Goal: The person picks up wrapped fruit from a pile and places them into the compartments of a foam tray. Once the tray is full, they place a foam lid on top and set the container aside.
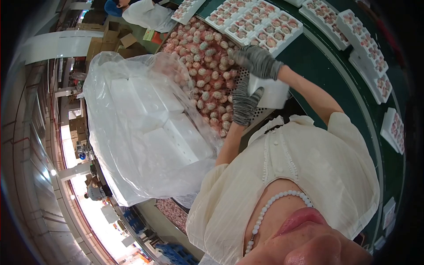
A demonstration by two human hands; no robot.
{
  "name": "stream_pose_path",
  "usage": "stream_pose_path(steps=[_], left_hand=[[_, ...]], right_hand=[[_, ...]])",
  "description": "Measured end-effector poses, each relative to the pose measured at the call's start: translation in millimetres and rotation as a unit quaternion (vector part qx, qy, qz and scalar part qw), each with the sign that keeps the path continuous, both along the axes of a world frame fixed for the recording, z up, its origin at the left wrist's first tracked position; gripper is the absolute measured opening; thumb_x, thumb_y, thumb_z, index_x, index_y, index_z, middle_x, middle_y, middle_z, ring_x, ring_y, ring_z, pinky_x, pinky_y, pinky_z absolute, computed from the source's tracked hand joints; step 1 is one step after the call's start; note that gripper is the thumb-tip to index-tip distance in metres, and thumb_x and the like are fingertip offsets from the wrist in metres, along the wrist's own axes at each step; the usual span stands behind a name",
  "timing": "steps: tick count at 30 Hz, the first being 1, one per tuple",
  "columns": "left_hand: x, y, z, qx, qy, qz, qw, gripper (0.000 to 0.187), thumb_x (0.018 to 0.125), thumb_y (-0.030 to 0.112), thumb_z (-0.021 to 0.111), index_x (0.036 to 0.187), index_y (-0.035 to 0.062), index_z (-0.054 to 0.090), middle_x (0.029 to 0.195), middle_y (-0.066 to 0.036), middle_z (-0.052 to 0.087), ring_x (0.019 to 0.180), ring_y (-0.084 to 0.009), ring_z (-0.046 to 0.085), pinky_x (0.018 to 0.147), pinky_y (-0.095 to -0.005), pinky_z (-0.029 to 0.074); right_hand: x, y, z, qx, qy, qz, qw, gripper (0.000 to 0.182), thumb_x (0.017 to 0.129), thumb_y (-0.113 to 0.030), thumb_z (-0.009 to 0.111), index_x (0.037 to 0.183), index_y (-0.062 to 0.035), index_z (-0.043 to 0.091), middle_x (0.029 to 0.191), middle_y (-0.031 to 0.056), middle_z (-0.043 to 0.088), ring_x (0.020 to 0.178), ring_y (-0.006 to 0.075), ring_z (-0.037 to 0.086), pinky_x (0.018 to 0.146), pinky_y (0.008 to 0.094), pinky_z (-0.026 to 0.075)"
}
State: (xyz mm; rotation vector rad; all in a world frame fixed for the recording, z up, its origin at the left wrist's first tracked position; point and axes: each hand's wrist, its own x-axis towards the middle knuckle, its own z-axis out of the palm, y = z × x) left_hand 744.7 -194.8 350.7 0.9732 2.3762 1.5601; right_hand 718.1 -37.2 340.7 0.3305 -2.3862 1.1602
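My left hand (247, 104), in a grey striped glove, lies beside a white foam tray (276, 93). Its fingers are stretched out and its thumb is apart, touching the tray's edge. In a matching glove, my right hand (259, 62) reaches over the upper side of that tray towards a heap of small wrapped balls (210, 81). Motion smears its fingertips, so whether they hold anything cannot be made out. Beneath my hands a perforated surface (259, 111) shows. Filled white trays (265, 28) of balls stand just above my right hand.
A large clear plastic bag (145, 128) of white foam trays bulges at the left. More filled trays (366, 44) rest along the green conveyor (327, 66) at the right. Another person (148, 15) is at the top left, near open cardboard boxes (115, 37).
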Motion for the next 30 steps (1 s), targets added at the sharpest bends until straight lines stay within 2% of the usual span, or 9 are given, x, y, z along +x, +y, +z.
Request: stream_pose_path(steps=[5,7,10,14,20,22,26,28,30], left_hand=[[9,-7,6,0.001,-0.165,-0.031,0.986,0.03,0.072,0.012,0.06,0.098,0.0001,0.052,0.085,-0.006,0.055,0.076,-0.0121,0.048,0.07,-0.0254,0.041],[15,-5,16,0.024,-0.199,-0.025,0.979,0.031,0.072,0.012,0.06,0.1,0.0005,0.052,0.086,-0.004,0.055,0.077,-0.0108,0.049,0.071,-0.0246,0.041],[15,-6,7,0.125,-0.304,-0.018,0.944,0.033,0.072,0.012,0.06,0.102,0.0003,0.051,0.088,-0.004,0.055,0.079,-0.0108,0.049,0.071,-0.0241,0.04],[8,-7,0,0.094,-0.323,-0.039,0.941,0.033,0.073,0.012,0.058,0.103,0.0,0.05,0.089,-0.005,0.055,0.08,-0.0107,0.05,0.072,-0.0246,0.041],[6,-10,-49,-0.034,-0.092,-0.072,0.993,0.044,0.075,0.012,0.057,0.115,0.0023,0.04,0.101,-0.006,0.052,0.089,-0.0154,0.048,0.082,-0.0274,0.038],[7,-7,-58,-0.306,0.33,-0.026,0.893,0.056,0.069,0.014,0.061,0.118,0.0017,0.037,0.112,-0.016,0.046,0.104,-0.0268,0.043,0.09,-0.032,0.032],[0,-10,-34,-0.081,-0.112,-0.019,0.99,0.057,0.068,0.018,0.062,0.115,-0.0045,0.039,0.108,-0.02,0.049,0.1,-0.029,0.047,0.088,-0.0316,0.035],[4,-9,-37,-0.051,-0.095,-0.004,0.994,0.041,0.07,0.002,0.058,0.108,-0.002,0.044,0.099,-0.013,0.052,0.085,-0.015,0.049,0.078,-0.0237,0.038],[-5,-13,-50,-0.127,-0.063,0.013,0.99,0.04,0.071,0.003,0.058,0.109,-0.0008,0.044,0.1,-0.011,0.053,0.085,-0.0194,0.051,0.079,-0.0262,0.039]], right_hand=[[-43,46,-60,0.224,0.125,-0.191,0.948,0.033,0.077,-0.006,0.041,0.11,-0.0055,0.046,0.104,0.0138,0.052,0.083,0.0263,0.054,0.077,0.0338,0.043],[-59,57,-75,-0.208,-0.016,-0.001,0.978,0.039,0.089,-0.028,0.033,0.112,0.0003,0.045,0.11,0.0115,0.051,0.099,0.0163,0.048,0.087,0.0289,0.037],[-56,74,-69,-0.252,-0.078,-0.004,0.965,0.04,0.089,-0.029,0.035,0.113,0.0017,0.043,0.116,0.0094,0.046,0.105,0.0154,0.044,0.089,0.0285,0.036],[-16,29,-12,0.035,0.106,0.028,0.993,0.032,0.081,-0.008,0.039,0.113,-0.007,0.045,0.11,0.0127,0.049,0.089,0.0238,0.052,0.077,0.0318,0.043],[27,-39,19,0.217,0.054,0.025,0.974,0.024,0.079,-0.021,0.045,0.098,-0.0085,0.054,0.093,0.0085,0.055,0.084,0.0233,0.053,0.075,0.0321,0.042],[30,-45,20,0.294,0.062,0.009,0.954,0.022,0.08,-0.022,0.045,0.095,-0.0096,0.055,0.09,0.008,0.056,0.08,0.023,0.054,0.072,0.0318,0.043],[-1,-14,-6,0.269,0.169,0.06,0.946,0.025,0.079,-0.025,0.045,0.097,-0.0112,0.054,0.084,0.0062,0.057,0.074,0.0237,0.055,0.066,0.0339,0.044],[-12,-7,-3,-0.054,-0.214,0.134,0.966,0.027,0.079,-0.024,0.045,0.101,-0.0105,0.054,0.087,0.0064,0.057,0.078,0.0239,0.055,0.067,0.0362,0.044],[5,-20,4,0.224,-0.112,0.033,0.968,0.03,0.081,-0.026,0.044,0.105,-0.0108,0.052,0.096,0.0073,0.056,0.089,0.0243,0.053,0.078,0.0382,0.041]])
